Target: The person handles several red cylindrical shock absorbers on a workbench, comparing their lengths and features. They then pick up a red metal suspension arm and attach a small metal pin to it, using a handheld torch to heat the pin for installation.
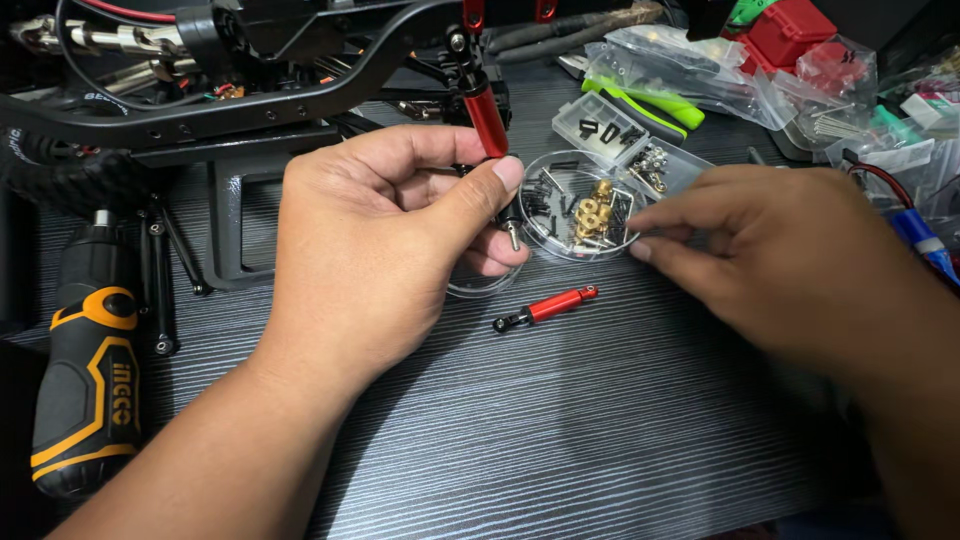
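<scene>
My left hand [390, 240] is closed around the lower end of a red shock absorber [487, 118] that hangs from a black model-car chassis [240, 100]. A short metal pin sticks out below my fingers. My right hand [790, 260] reaches with pinched fingertips into the right edge of a round clear dish [560, 178] holding black screws and brass fittings; whether it grips a part I cannot tell. A second red shock absorber [548, 307] lies loose on the dark striped table, below the dish and between both hands.
A black and orange electric screwdriver [88, 385] lies at the left edge, with black rods [160, 290] beside it. A clear compartment box [625, 140], green-handled pliers [650, 100], plastic bags of parts [700, 70] and a red case [790, 30] crowd the back right.
</scene>
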